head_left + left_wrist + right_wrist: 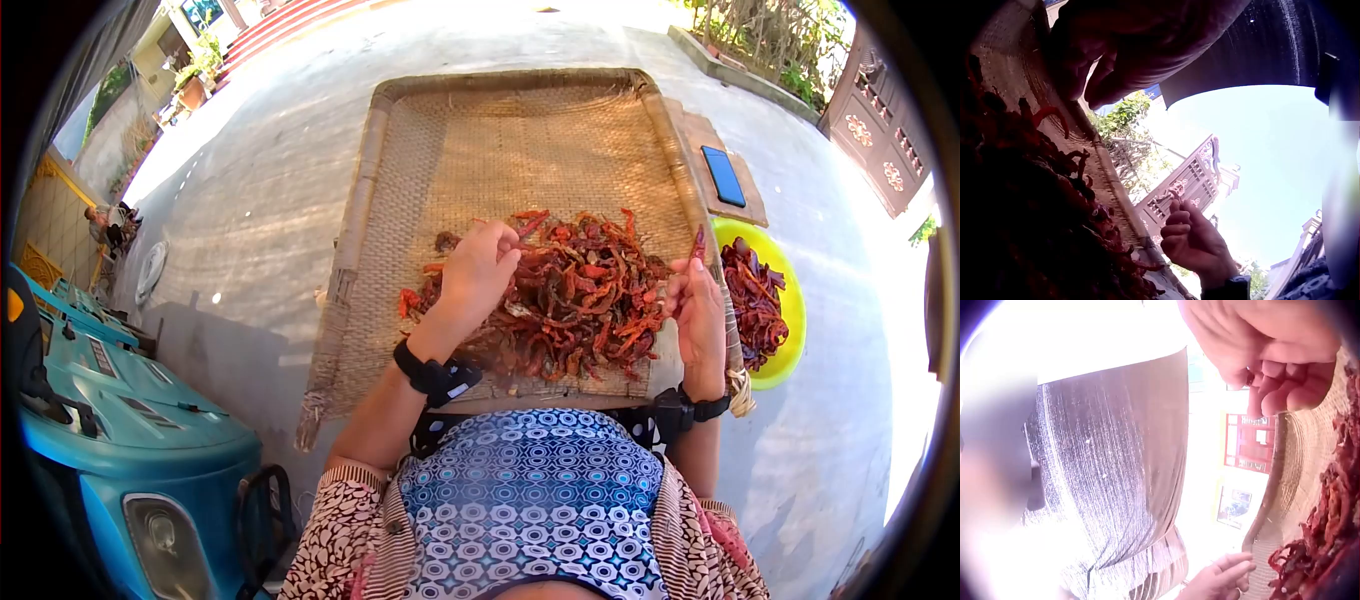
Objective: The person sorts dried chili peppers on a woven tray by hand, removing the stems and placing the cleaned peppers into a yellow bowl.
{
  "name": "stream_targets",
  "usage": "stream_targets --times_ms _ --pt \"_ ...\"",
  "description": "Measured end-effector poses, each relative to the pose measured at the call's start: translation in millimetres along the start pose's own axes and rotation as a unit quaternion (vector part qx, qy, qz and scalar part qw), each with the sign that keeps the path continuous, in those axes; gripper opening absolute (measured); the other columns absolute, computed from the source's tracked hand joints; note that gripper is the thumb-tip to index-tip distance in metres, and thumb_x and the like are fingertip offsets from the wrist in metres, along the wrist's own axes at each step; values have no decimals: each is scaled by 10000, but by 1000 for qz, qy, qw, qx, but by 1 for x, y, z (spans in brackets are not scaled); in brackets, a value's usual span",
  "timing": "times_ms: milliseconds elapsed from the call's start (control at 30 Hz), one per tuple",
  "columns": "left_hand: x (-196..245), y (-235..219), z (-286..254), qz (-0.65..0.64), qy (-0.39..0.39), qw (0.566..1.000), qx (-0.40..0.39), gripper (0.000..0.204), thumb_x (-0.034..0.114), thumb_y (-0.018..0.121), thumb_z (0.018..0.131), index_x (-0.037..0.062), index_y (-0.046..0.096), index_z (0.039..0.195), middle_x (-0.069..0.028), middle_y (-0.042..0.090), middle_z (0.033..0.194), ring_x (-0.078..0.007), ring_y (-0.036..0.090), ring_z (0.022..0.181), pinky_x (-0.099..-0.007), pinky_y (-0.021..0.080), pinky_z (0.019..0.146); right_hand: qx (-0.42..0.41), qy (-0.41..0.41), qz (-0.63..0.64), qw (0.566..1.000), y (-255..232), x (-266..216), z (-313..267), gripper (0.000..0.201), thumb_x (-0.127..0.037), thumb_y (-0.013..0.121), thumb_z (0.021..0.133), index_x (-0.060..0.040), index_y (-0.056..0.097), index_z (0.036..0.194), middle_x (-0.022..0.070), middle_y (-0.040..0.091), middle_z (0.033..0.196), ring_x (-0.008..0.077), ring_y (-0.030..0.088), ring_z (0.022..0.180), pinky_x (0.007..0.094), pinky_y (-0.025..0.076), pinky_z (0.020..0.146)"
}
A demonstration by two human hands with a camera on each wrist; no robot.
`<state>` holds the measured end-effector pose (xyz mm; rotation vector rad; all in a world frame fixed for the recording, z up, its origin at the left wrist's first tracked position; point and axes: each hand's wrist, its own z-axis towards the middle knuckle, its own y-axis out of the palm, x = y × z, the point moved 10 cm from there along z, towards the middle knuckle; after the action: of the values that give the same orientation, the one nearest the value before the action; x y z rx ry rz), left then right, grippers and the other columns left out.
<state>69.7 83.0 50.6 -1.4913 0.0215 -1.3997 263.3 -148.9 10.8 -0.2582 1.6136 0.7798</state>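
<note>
Dried red chili peppers (pixel 590 290) lie heaped on a large woven bamboo tray (pixel 520 130). At the tray's right edge my right hand (pixel 700 310) pinches one dark red chili (pixel 698 243), which points upward from the fingertips. That same right hand (pixel 1194 244) shows in the left wrist view with its thumb and forefinger together and the other fingers curled. Over the left part of the heap is my left hand (pixel 480 270), its fingers loosely bent. The right wrist view shows the left hand (pixel 1225 578) with relaxed fingers and nothing visible in them.
Right of the tray stands a yellow-green basin (pixel 795 320) holding more dark red chilies. A blue phone (pixel 722 176) lies on cardboard (pixel 760 205) behind it. On the left is a teal vehicle (pixel 150 430). A person (pixel 108 225) sits farther off.
</note>
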Motion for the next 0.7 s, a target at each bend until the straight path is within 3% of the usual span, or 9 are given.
stream_targets --times_ms 67,133,233,267,400,533,700 --pt "-9 3 10 41 21 999 -14 179 102 625 845 57 615 1018 -110 609 1003 -278 628 908 -381 512 781 54 -39 157 985 -52 -11 13 376 -375 455 1017 -43 580 1143 -19 547 781 79 481 657 240 431 618" --pt "-24 19 17 63 16 997 -37 217 117 618 863 45 623 1067 -111 590 1019 -264 617 923 -377 498 808 60 -81 290 952 -87 -14 22 420 -383 448 1014 -40 516 1247 -7 574 890 103 511 730 255 446 646" --pt "-32 35 21 137 -16 989 -60 242 149 609 879 72 635 1107 -109 568 1040 -270 606 937 -382 487 828 80 -10 332 940 -93 6 17 438 -396 457 1007 -44 503 1264 6 601 938 121 540 754 255 458 657" --pt "-34 37 20 170 -32 983 -68 246 161 607 883 88 639 1115 -107 561 1046 -277 603 939 -385 484 832 53 11 313 948 -86 16 15 388 -349 487 999 -48 524 1240 9 619 956 125 557 776 255 468 667" --pt "-31 42 14 137 23 987 -81 245 189 607 883 129 643 1117 -103 561 1041 -299 596 927 -397 482 818 42 58 194 978 -50 38 5 270 -245 530 985 -54 559 1174 1 613 910 106 562 739 230 473 641" --pt "-24 38 9 141 25 985 -95 246 211 627 869 129 640 1101 -102 574 985 -297 598 906 -405 485 788 -14 45 65 997 6 29 -5 186 -200 538 975 -63 592 1089 -1 608 856 78 538 717 223 442 642" --pt "-28 35 5 152 -8 985 -81 213 215 651 842 103 631 1022 -122 583 951 -317 612 912 -436 490 795 -164 52 -143 975 68 39 -18 177 -177 521 984 -52 589 1089 12 614 858 82 556 746 223 461 684"
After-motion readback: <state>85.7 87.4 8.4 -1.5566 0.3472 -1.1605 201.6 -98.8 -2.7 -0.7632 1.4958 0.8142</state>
